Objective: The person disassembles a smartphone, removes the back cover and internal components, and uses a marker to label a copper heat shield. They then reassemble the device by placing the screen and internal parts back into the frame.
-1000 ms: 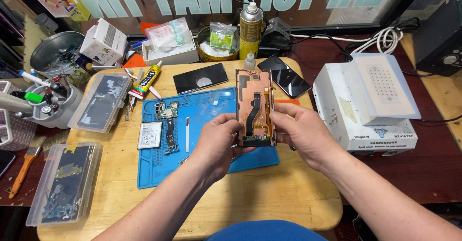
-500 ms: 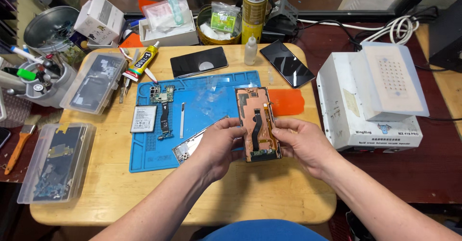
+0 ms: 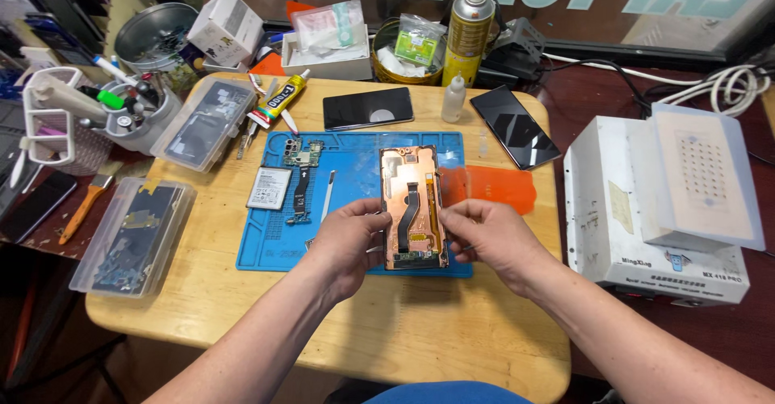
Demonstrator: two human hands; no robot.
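You are holding an opened phone frame (image 3: 413, 208) between both hands, over the near right part of the blue work mat (image 3: 266, 247) on the wooden tabletop (image 3: 452, 331). Your left hand (image 3: 349, 247) is gripping the frame's left edge near its lower end, fingers closed on it, and your right hand (image 3: 488, 238) is pinching the right edge at about the same height, fingers also closed on it. The frame is standing lengthwise, its top pointing to the far side, its inner face turned up towards you. That face is copper-coloured, with a dark flex cable (image 3: 406, 218) running down the middle in a slight bend and a dark strip of small parts along the near end. It is probably lifted a little off the mat, though the view from above is not making that certain.

Left of the frame, on the mat, a white-labelled battery (image 3: 269, 188) and a small circuit board (image 3: 301, 155) are lying just beside each other. Far of the mat, a dark phone (image 3: 368, 108) is lying flat, and an orange sheet (image 3: 492, 188) is lying right of the frame.
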